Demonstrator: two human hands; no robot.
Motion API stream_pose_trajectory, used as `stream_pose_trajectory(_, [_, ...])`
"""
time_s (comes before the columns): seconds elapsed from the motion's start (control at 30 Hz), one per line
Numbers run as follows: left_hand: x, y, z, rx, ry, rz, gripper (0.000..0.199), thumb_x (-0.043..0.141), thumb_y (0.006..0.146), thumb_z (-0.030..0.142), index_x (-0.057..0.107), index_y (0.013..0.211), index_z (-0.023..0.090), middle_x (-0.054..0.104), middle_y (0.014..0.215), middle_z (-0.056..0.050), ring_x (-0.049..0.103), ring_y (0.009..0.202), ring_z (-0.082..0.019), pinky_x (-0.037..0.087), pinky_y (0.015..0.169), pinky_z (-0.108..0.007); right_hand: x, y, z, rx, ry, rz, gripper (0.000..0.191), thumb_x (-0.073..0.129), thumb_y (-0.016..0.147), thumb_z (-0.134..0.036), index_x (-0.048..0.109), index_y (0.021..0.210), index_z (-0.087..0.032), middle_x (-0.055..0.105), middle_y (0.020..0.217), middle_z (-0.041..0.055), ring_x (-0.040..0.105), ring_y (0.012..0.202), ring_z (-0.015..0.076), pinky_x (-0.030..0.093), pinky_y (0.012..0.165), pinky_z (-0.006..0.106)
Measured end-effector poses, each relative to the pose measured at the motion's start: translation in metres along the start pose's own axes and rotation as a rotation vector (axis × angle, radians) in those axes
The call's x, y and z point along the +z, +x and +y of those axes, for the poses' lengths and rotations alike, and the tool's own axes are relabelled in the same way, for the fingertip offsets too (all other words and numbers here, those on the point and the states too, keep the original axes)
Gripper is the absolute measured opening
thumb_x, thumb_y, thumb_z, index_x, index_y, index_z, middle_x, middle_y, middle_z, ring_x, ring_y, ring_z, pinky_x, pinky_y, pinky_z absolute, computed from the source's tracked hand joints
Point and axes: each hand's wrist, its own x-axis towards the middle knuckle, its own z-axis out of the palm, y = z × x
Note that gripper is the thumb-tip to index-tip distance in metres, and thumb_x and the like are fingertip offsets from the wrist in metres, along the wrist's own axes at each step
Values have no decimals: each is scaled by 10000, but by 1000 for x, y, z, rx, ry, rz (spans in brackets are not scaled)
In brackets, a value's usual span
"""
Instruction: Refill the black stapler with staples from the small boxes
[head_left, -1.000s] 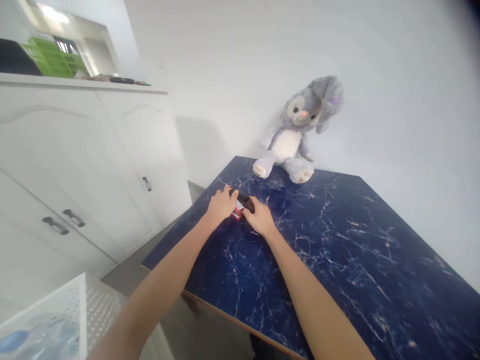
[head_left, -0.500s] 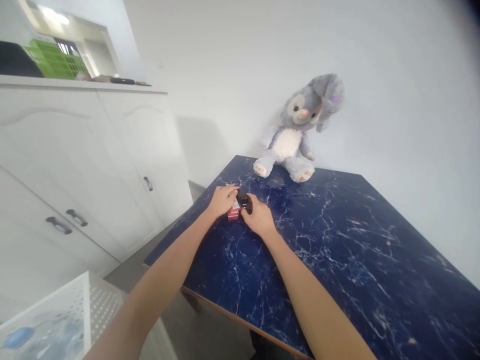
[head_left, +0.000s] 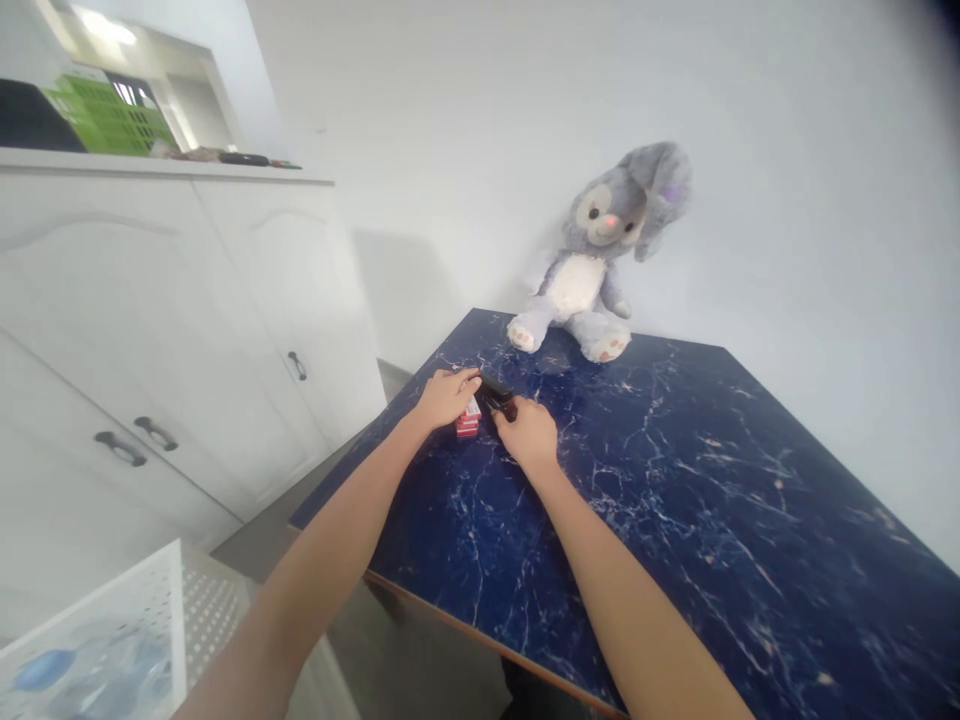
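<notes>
On the far left part of the blue marbled table point(head_left: 600, 470), a small stack of red-and-white boxes point(head_left: 468, 424) stands under my left hand point(head_left: 448, 396). The fingers of that hand are bent over the top and far side of the stack, with the thumb on its right. Just right of the boxes, my right hand point(head_left: 531, 432) grips the near end of a black oblong object point(head_left: 495, 392), thumb and fingers closed around it. Its far end reaches up to my left fingertips. What kind of object it is, I cannot make out.
A grey plush toy point(head_left: 581, 265) sits at the table's back edge against the wall. White cabinets point(head_left: 225, 320) stand to the left, with a green crate point(head_left: 109, 115) on top. At lower left is a white perforated basket point(head_left: 180, 610) holding clear plastic bottles.
My right hand has shifted slightly right, away from the boxes. More of the black object shows, now slanting toward my right hand. My left hand has stayed nearly in place.
</notes>
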Motion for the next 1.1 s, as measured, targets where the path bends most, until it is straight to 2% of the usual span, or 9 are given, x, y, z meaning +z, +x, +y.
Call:
stream_pose_trajectory(0.17, [-6, -1, 9, -31, 24, -39, 591, 327, 958, 633, 558, 1393, 306, 691, 1225, -75, 524, 1251, -304, 405, 1028, -422, -4, -3, 2, -8, 35, -18, 211, 603, 906, -398, 705, 942, -217, 712, 927, 64, 646, 876, 229, 450, 733, 300])
stream_pose_trajectory(0.37, [-9, -3, 33, -8, 157, -73, 798, 382, 802, 841, 581, 1345, 291, 678, 1236, -103, 498, 1246, -410, 387, 1011, -499, -7, -4, -1, -23, -3, -7, 208, 584, 910, -354, 713, 900, -192, 706, 912, 92, 661, 875, 246, 460, 739, 314])
stream_pose_trajectory(0.53, [0, -5, 47, 44, 256, -26, 791, 458, 773, 822, 602, 1239, 198, 648, 1259, -166, 434, 1273, -456, 335, 1042, -546, -10, -7, -3, 12, 41, -2, 204, 559, 918, -331, 713, 907, -198, 723, 909, 81, 678, 853, 243, 461, 736, 307])
stream_pose_trajectory(0.8, [1, -7, 52, 43, 259, 12, 692, 500, 801, 744, 603, 1187, 179, 670, 1192, -175, 468, 1235, -432, 378, 1008, -527, -11, -10, -7, -41, -72, -11, 182, 521, 923, -251, 671, 944, -150, 701, 931, 115, 671, 859, 227, 456, 755, 292])
stream_pose_trajectory(0.93, [-1, -8, 50, 35, 220, -5, 708, 473, 811, 759, 602, 1182, 170, 670, 1184, -176, 472, 1237, -430, 393, 995, -519, -11, -9, -6, -40, -46, 31, 232, 569, 927, -374, 654, 943, -159, 684, 968, 112, 652, 933, 244, 464, 767, 301])
stream_pose_trajectory(1.0, [-2, -8, 47, 45, 209, -24, 711, 441, 826, 769, 596, 1195, 181, 659, 1221, -167, 480, 1241, -412, 395, 1001, -504, -11, -8, -4, -37, -21, 10, 284, 587, 928, -443, 662, 939, -170, 683, 966, 99, 654, 919, 238, 466, 765, 298])
stream_pose_trajectory(1.1, [-2, -7, 44, 55, 211, -26, 711, 408, 842, 775, 596, 1207, 194, 652, 1244, -158, 481, 1248, -399, 393, 1009, -499, -12, -5, -2, -46, -18, -57, 275, 594, 934, -440, 686, 930, -181, 686, 945, 85, 662, 883, 222, 462, 745, 285])
